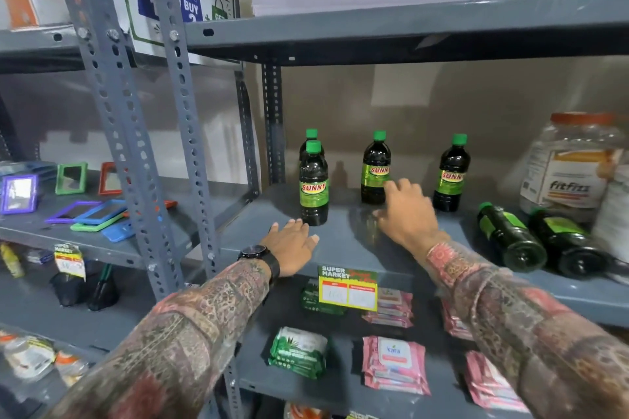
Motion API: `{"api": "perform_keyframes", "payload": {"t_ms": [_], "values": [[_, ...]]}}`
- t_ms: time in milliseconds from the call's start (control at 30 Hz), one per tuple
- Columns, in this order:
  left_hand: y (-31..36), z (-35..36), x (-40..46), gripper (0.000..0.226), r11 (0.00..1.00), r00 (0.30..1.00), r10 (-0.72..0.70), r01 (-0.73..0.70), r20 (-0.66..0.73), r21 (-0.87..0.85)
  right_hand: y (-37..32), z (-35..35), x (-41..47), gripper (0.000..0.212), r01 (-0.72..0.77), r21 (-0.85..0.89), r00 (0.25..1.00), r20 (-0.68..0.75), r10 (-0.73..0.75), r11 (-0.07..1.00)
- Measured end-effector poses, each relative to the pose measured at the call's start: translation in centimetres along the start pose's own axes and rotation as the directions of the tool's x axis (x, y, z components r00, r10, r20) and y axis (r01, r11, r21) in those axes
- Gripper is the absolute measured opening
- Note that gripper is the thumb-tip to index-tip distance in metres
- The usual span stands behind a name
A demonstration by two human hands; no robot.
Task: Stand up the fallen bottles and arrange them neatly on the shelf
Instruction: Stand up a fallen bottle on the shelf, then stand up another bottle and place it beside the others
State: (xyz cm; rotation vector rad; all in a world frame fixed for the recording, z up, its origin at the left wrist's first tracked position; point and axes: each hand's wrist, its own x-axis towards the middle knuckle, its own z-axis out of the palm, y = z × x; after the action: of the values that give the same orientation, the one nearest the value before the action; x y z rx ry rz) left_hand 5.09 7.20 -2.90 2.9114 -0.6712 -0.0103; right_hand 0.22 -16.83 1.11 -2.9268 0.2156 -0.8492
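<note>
Dark bottles with green caps and green SUNNY labels stand on the grey shelf (350,238): one at front left (313,185) with another close behind it (310,138), one in the middle (375,168), one to the right (452,173). Two more bottles lie on their sides at the right, one (509,236) beside the other (566,243), bases toward me. My left hand (292,245) rests flat on the shelf, fingers apart, just below the front-left bottle. My right hand (406,211) hovers open in front of the middle bottle, holding nothing.
A large clear jar with an orange lid (575,167) stands at the far right behind the fallen bottles. A yellow price tag (348,287) hangs on the shelf edge. Wipe packs (394,364) lie on the shelf below. Grey uprights (190,119) and coloured frames (71,178) are left.
</note>
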Motion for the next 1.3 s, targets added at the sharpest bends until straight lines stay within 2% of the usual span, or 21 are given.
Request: {"api": "perform_keyframes", "payload": {"t_ms": [67, 167, 233, 300, 400, 500, 567, 667, 733, 833, 933, 1000, 1067, 1167, 1300], "values": [[0.3, 0.7, -0.3, 0.065, 1.000, 1.000, 0.013, -0.013, -0.023, 0.026, 2.6, -1.4, -0.3, 0.055, -0.119, -0.211, 0.993, -0.013, 0.119, 0.970], [0.4, 0.6, -0.5, 0.066, 1.000, 1.000, -0.015, 0.015, -0.007, 0.026, 6.3, -3.3, -1.2, 0.070, -0.298, -0.457, 0.940, 0.014, 0.342, 0.838], [0.8, 0.4, -0.5, 0.065, 0.999, 0.999, -0.039, 0.039, 0.000, 0.019, 8.5, -4.1, -1.8, 0.076, -0.368, -0.555, 0.884, 0.040, 0.465, 0.746], [1.5, 0.0, -0.6, 0.061, 0.998, 0.998, -0.057, 0.057, -0.016, -0.003, 10.2, -4.3, -2.4, 0.075, -0.428, -0.553, 0.830, 0.071, 0.553, 0.715], [3.5, -0.1, -1.6, 0.051, 0.998, 0.995, 0.015, -0.009, -0.101, 0.059, 10.8, -4.4, -3.2, 0.066, -0.557, -0.371, 0.773, 0.094, 0.627, 0.743], [6.1, 0.0, -2.5, 0.042, 0.987, 0.968, 0.127, -0.102, -0.219, 0.120, 9.5, -4.6, -3.8, 0.055, -0.589, -0.238, 0.777, 0.095, 0.622, 0.773], [6.8, 0.0, -1.9, 0.044, 0.982, 0.966, 0.177, -0.161, -0.189, 0.099, 8.3, -4.5, -3.8, 0.057, -0.590, -0.117, 0.786, 0.145, 0.602, 0.799], [5.5, -0.3, -0.5, 0.046, 0.990, 0.980, 0.144, -0.140, -0.137, 0.035, 6.4, -3.6, -3.6, 0.063, -0.596, 0.108, 0.799, 0.180, 0.574, 0.795], [4.1, 0.0, 0.0, 0.050, 0.989, 0.984, 0.144, -0.142, -0.108, 0.029, 5.0, -2.9, -3.3, 0.065, -0.591, 0.333, 0.805, 0.174, 0.568, 0.735], [3.2, 0.7, 0.0, 0.055, 0.979, 0.976, 0.204, -0.203, -0.070, 0.026, 2.5, -1.6, -3.3, 0.071, -0.562, 0.622, 0.788, 0.202, 0.581, 0.546], [3.4, 0.9, 0.1, 0.056, 0.977, 0.973, 0.214, -0.213, -0.085, 0.022, 1.0, 0.2, -2.8, 0.072, -0.433, 0.826, 0.815, 0.188, 0.548, 0.361], [3.3, 1.0, 0.0, 0.057, 0.977, 0.972, 0.214, -0.213, -0.093, 0.020, 0.4, 1.0, -2.4, 0.066, -0.319, 0.900, 0.856, 0.139, 0.498, 0.296], [3.3, 1.1, 0.0, 0.057, 0.977, 0.973, 0.211, -0.210, -0.090, 0.020, -0.1, 1.2, -2.2, 0.068, -0.246, 0.923, 0.890, 0.094, 0.446, 0.297], [3.4, 1.1, -0.1, 0.057, 0.980, 0.975, 0.199, -0.198, -0.095, 0.026, -0.3, 2.2, -1.9, 0.072, -0.221, 0.913, 0.927, 0.088, 0.365, 0.343], [3.4, 1.4, 0.2, 0.057, 0.984, 0.980, 0.180, -0.179, -0.088, 0.021, 0.1, 3.4, -1.3, 0.072, -0.209, 0.881, 0.935, 0.053, 0.349, 0.425]]}}
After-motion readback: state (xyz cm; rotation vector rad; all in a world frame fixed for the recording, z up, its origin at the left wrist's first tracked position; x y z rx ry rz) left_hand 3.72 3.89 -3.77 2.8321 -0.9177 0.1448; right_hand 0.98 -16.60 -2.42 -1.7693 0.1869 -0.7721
